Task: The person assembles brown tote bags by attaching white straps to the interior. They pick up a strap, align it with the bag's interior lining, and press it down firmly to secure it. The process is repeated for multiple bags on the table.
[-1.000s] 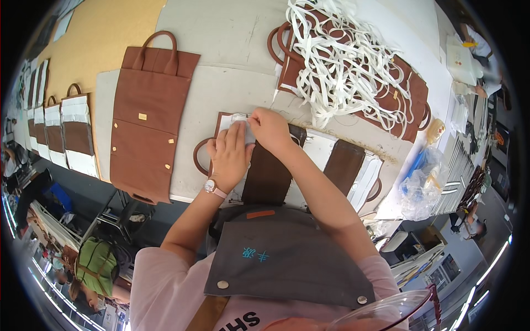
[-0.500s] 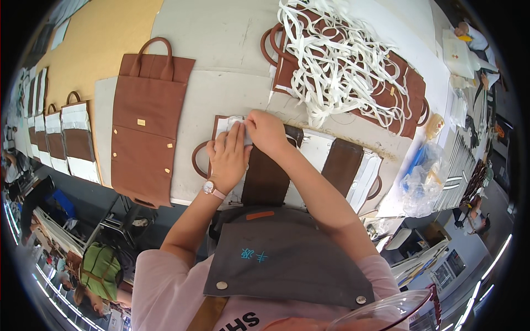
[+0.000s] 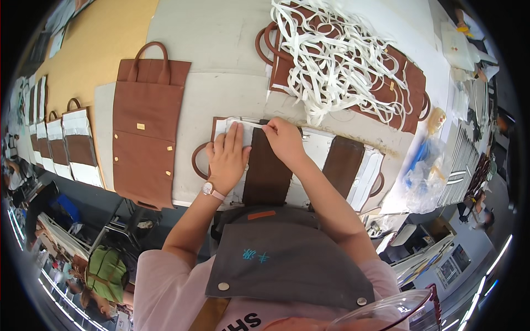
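In front of me lies a brown bag panel (image 3: 267, 171) with its inner side up, showing white lining and dark brown bands. My left hand (image 3: 229, 157) rests flat on the white part at its left end, fingers stretched out, a watch on the wrist. Along the panel's far edge runs a narrow white strip (image 3: 251, 124). At that edge, over a dark band, my right hand (image 3: 284, 140) has its thumb and fingers pinched together on the strip's end. A brown loop handle (image 3: 199, 160) sticks out beside my left hand.
Beyond my hands, a tangled heap of white strips (image 3: 337, 66) covers more brown bag pieces. To the left lies a brown bag (image 3: 146, 129) with a handle. Further left are several part-made bags (image 3: 80, 140). Clear plastic bags (image 3: 422, 179) sit at the right.
My right hand has moved a little to the right along the far edge, away from my left hand, and the white strip now shows between them. My left hand stays in place.
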`<state>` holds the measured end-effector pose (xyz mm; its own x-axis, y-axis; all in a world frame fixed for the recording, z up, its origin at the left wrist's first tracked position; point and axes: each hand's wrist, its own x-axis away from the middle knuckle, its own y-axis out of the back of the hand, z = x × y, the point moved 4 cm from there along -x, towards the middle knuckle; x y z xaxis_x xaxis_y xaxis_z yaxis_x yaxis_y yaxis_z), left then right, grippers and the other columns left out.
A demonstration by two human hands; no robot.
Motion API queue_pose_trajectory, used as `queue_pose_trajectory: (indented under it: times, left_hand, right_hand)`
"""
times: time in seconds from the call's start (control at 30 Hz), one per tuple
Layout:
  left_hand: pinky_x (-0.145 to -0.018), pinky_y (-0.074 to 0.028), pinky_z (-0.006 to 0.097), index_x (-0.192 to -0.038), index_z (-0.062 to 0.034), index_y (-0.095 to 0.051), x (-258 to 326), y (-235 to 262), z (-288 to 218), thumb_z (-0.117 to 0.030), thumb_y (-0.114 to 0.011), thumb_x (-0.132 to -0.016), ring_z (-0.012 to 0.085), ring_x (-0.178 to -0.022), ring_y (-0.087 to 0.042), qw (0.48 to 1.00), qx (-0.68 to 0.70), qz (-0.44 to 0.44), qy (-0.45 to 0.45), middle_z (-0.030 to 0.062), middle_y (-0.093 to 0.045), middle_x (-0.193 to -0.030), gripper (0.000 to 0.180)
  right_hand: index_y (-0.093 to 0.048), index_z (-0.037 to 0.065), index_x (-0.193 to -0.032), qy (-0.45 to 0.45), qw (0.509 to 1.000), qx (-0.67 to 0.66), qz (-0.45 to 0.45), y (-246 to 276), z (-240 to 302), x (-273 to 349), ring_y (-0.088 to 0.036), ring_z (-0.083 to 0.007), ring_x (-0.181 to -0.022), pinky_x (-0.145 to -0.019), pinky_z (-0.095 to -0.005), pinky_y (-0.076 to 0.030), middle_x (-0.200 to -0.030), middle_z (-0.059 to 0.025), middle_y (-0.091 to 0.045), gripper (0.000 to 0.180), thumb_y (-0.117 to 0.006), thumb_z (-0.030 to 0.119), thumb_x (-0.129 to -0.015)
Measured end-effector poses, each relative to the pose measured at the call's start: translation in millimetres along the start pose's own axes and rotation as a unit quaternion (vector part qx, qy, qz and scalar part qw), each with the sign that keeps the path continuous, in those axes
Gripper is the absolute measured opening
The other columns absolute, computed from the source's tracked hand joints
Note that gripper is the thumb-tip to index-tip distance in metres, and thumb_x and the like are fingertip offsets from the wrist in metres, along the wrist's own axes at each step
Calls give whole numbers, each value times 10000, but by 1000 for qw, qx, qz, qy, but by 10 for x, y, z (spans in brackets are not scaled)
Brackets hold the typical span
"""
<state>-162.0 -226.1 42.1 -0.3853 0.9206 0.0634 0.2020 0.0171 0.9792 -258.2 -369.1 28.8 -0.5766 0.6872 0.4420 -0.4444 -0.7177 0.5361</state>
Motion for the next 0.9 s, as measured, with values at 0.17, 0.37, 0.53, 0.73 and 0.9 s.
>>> queue_pose_trajectory:
  times: [0.17,0.37,0.53,0.73,0.9]
  left_hand:
    - [-989,-323,437,-1449,-57,-448,-24,5,9,-328,-645,-890,276,-1171,-455,1000,11,7,-2,65,-474,-1455,651]
    - [-966,-343,432,-1431,-41,-459,-55,-5,30,-330,-666,-874,281,-1145,-485,1000,14,-14,-11,78,-517,-1397,660]
    - [-960,-346,433,-1430,-40,-460,-59,14,13,-327,-666,-876,282,-1143,-488,1000,8,-16,-18,81,-520,-1388,657]
    - [-953,-351,446,-1427,-152,-502,-71,43,-12,-325,-657,-889,288,-1136,-489,999,-7,-17,-32,86,-519,-1363,586]
    - [-944,-355,459,-1412,-208,-530,-98,51,-37,-324,-655,-895,288,-1125,-489,999,-18,-14,-34,93,-523,-1327,544]
  right_hand:
    - [-609,19,-804,3,1000,2,20,6,-10,-34,-638,-366,-750,-684,-460,-490,-785,-171,-657,207,-654,203,-888]
    - [-611,24,-801,62,997,-9,41,33,219,57,-635,-371,-756,-674,-467,-489,-767,-173,-643,203,-659,205,-880]
    - [-605,27,-795,41,997,73,2,9,24,-73,-642,-368,-796,-701,-469,-502,-802,-168,-651,197,-647,199,-881]
    - [-608,29,-801,46,992,114,-19,-27,11,-84,-643,-368,-800,-718,-472,-509,-832,-160,-651,187,-639,198,-875]
    - [-616,32,-807,63,991,120,-16,-19,4,-91,-647,-364,-807,-725,-470,-512,-835,-155,-652,176,-639,195,-868]
